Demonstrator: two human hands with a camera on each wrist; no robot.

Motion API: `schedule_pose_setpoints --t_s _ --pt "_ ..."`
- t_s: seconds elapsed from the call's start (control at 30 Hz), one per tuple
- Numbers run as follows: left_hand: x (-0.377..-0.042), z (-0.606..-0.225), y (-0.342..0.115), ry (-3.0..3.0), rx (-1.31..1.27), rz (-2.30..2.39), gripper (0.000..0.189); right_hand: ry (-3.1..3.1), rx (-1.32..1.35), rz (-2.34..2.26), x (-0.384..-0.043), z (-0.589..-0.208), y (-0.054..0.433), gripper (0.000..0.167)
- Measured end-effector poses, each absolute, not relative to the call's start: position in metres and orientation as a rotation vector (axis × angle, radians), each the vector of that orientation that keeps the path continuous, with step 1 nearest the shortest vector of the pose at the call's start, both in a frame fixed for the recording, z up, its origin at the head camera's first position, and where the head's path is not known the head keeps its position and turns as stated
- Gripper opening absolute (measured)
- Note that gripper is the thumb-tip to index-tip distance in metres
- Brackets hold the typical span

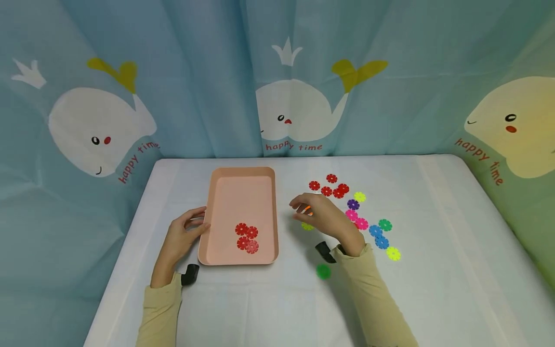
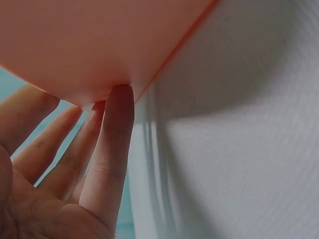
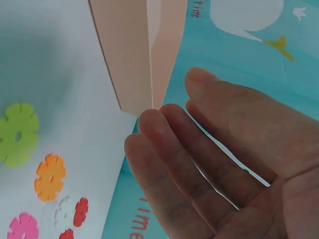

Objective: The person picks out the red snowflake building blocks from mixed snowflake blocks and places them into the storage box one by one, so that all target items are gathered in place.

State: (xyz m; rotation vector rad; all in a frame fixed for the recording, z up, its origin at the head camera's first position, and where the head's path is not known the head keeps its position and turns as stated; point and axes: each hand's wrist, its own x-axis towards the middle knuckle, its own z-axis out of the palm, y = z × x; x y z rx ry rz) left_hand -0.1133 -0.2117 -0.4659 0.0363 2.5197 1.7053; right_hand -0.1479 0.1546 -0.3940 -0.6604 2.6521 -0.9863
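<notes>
My left hand (image 1: 182, 238) pinches the left rim of a pink rectangular tray (image 1: 218, 202), thumb at the rim and fingertips against the outer wall in the left wrist view. Several red notched snowflake discs (image 1: 247, 236) lie grouped toward the tray's near end. Between the tray and the scattered discs, my right hand (image 1: 327, 217) hovers over the table with loosely bent fingers and nothing in them. Below it lie an orange disc (image 3: 50, 177) and a yellow-green disc (image 3: 19, 134). Part of the orange one is hidden by the hand in the head view.
Beyond the right hand are several red discs (image 1: 331, 178). To its right lie pink (image 1: 362, 223), blue (image 1: 381, 242), purple (image 1: 353, 205), green (image 1: 385, 225) and yellow (image 1: 393, 254) discs. A bright green disc (image 1: 323, 271) sits nearer. A printed curtain (image 1: 208, 96) hangs behind the table.
</notes>
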Motion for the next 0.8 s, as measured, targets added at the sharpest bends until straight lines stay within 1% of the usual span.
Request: schedule_pose_setpoints --t_s 0.23,0.5,0.8 --pt "-0.113 -0.465 -0.212 2.527 0.042 1.707 0.055 2.678 -0.658 -0.956 -0.147 -0.396 0.165 0.031" --pt "-0.113 -0.466 -0.214 2.534 0.040 1.707 0.053 2.719 -0.688 -0.932 -0.146 -0.400 0.179 0.028" --pt "-0.113 -0.467 -0.213 2.557 0.053 1.697 0.052 2.708 -0.647 -0.922 -0.143 -0.402 0.192 0.028"
